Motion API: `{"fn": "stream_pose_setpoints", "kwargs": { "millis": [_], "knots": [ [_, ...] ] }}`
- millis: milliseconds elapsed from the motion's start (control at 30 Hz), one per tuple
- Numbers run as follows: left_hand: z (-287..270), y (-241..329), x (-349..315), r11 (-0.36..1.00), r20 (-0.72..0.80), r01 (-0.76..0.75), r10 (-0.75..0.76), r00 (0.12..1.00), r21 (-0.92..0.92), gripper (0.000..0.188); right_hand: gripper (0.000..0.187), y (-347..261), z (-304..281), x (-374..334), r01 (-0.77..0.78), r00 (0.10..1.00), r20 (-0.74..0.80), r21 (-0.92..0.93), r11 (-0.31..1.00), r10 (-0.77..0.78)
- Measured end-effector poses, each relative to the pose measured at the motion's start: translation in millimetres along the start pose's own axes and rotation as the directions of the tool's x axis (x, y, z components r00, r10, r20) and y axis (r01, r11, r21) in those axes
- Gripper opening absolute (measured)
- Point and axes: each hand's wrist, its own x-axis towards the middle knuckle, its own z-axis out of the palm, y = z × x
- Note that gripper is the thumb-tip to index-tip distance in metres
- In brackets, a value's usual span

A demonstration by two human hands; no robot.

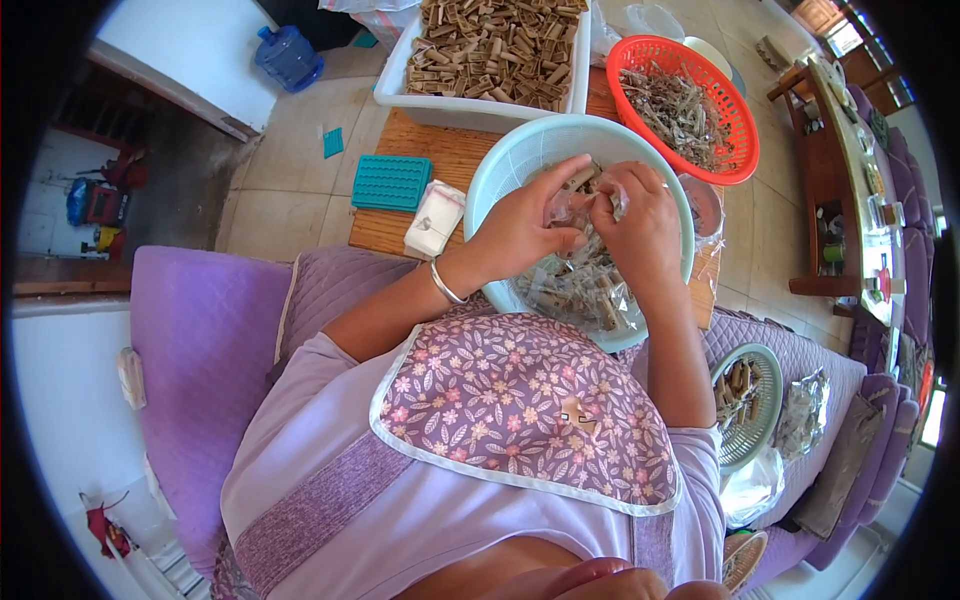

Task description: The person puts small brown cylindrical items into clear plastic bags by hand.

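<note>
1. Over the pale green basin [500, 165] on the desk [440, 155], both hands meet: left hand [520, 230] and right hand [640, 225] pinch a small clear bag [585, 205], fingers closed on it.
2. Judgement: hold the bag mouth open with one hand and keep it above the basin, so dropped brown pieces [580, 285] fall back in.
3. Filled bags lie below the hands.

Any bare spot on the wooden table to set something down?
Only a small strip of wooden table between white tray, teal mould and pale bowl. Elsewhere crowded: red basket abuts the bowl, where both hands work.
</note>
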Motion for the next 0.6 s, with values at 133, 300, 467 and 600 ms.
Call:
{"fn": "stream_pose_setpoints", "kwargs": {
  "millis": [133, 300, 467, 600],
  "knots": [
    [1, 7, 3, 0.983, 0.005, 0.053, -0.053, 0.999, -0.175, 0.082, 0.01, 5, 9, -8, -0.091, 0.977, -0.182, 0.137, 0.986, 0.115],
    [6, 4, -3, 0.967, 0.047, 0.127, -0.119, 0.992, -0.222, 0.082, 0.012, 40, -21, -3, -0.215, 0.852, -0.465, 0.109, 0.971, 0.241],
    [6, -5, -2, 0.922, -0.013, 0.172, -0.188, 0.982, -0.348, 0.081, 0.012, 29, -34, -21, -0.235, 0.894, -0.236, 0.479, 0.846, 0.382],
    [9, -4, -2, 0.933, 0.028, 0.163, -0.163, 0.986, -0.32, 0.082, 0.015, -2, -19, -24, -0.155, 0.978, -0.095, 0.276, 0.949, 0.187]
  ]
}}
